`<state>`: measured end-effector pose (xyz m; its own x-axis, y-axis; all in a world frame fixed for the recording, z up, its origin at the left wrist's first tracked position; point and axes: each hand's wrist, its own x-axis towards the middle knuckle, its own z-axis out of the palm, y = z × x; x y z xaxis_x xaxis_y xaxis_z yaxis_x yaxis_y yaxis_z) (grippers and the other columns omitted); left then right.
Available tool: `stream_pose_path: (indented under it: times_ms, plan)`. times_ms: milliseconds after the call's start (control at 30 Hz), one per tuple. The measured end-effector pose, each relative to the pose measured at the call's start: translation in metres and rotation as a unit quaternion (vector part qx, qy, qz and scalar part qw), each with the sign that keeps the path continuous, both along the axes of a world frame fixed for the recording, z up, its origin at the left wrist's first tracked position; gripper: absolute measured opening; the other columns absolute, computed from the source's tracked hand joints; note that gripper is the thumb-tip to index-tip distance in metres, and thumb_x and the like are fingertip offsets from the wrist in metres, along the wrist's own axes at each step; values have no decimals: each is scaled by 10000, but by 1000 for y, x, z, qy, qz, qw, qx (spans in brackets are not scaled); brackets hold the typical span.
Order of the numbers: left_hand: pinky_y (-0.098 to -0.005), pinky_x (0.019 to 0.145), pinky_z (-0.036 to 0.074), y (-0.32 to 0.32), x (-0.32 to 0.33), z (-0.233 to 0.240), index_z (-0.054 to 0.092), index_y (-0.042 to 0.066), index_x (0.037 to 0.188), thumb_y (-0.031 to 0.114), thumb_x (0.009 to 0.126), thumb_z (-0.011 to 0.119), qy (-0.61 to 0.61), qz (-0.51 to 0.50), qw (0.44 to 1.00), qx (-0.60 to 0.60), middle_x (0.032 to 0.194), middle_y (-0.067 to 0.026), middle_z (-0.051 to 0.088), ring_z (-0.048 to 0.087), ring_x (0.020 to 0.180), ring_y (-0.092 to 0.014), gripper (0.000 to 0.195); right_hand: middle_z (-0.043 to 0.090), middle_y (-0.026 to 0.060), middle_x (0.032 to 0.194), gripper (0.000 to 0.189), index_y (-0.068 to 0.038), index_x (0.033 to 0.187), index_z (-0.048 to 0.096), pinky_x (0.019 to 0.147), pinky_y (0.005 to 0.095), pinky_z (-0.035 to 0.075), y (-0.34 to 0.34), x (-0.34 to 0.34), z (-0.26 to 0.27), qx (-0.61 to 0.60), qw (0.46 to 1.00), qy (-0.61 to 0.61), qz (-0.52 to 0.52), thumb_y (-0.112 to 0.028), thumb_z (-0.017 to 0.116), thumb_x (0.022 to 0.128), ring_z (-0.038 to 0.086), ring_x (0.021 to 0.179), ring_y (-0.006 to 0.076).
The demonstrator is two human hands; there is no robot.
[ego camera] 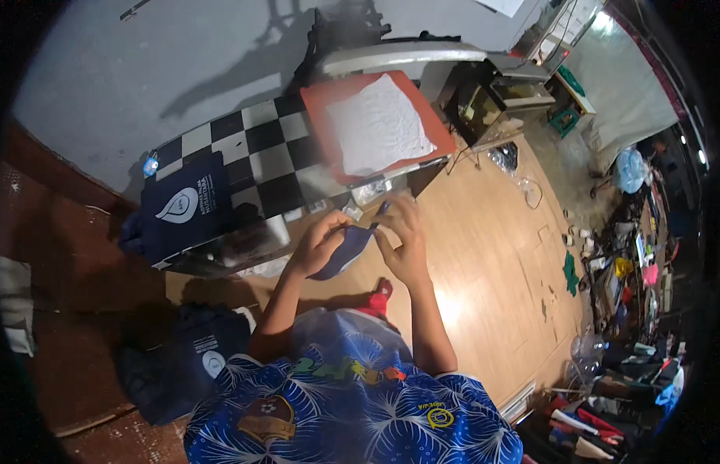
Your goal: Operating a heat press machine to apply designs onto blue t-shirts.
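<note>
A small piece of dark blue cloth is stretched between my two hands, above the wood-patterned floor just off the table's front edge. My left hand grips its left side, the thumb lying over the fabric. At the upper right corner, the thumb and fingers of my right hand pinch the cloth; those fingertips are blurred. To the left, a folded navy garment with a white printed emblem and writing lies on the black-and-white checkered tabletop. An orange-red board bearing a wrinkled white cloth rests on the table's right part.
Another navy garment with white print lies low on my left. A dark open-fronted box stands beyond the table's right end. Clothes and scraps are heaped at the far right, near a green cloth on the floor.
</note>
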<state>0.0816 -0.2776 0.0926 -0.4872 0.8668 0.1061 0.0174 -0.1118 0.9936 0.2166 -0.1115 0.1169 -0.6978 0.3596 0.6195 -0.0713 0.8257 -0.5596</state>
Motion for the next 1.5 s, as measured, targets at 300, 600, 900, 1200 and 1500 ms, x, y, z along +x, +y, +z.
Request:
stream_pose_path:
  times_ms: [300, 600, 900, 1200, 1500]
  plan:
    - [-272, 763, 456, 60, 13, -5, 612, -25, 1024, 258, 921, 716, 179, 95, 978, -44, 873, -40, 595, 552, 834, -113, 318, 659, 92, 765, 77, 11, 874, 649, 841, 354, 492, 99, -3, -2, -127, 991, -35, 35, -37, 707, 857, 593, 686, 210]
    - [-311, 663, 465, 103, 31, -38, 648, -46, 923, 201, 843, 790, 145, 93, 980, -96, 768, -98, 630, 518, 703, -113, 296, 545, -36, 733, 94, 8, 925, 652, 602, 241, 397, 226, 6, -5, -212, 975, 13, -69, -81, 682, 928, 463, 658, 66]
    - [-303, 802, 478, 101, 13, -47, 648, -76, 1030, 256, 894, 754, 148, 140, 951, -232, 936, -119, 690, 604, 867, -147, 374, 513, -63, 731, 112, 5, 943, 664, 593, 208, 349, 318, -10, -10, -203, 978, 14, -53, -106, 682, 939, 432, 668, 35]
    - [-304, 650, 457, 102, 4, -56, 637, -42, 990, 216, 946, 685, 152, 294, 933, -142, 780, -113, 640, 530, 681, -163, 267, 592, -52, 785, 117, 8, 983, 664, 617, 193, 355, 353, -48, -20, -224, 974, -16, -9, -105, 668, 952, 466, 699, 22]
    - [-366, 908, 503, 79, -25, -48, 638, -10, 1171, 171, 824, 804, 268, 220, 918, -191, 1130, -153, 685, 652, 1051, -277, 425, 698, 88, 866, 106, 20, 987, 681, 700, 289, 494, 258, -104, 40, -170, 930, -71, 318, -13, 700, 889, 651, 805, 157]
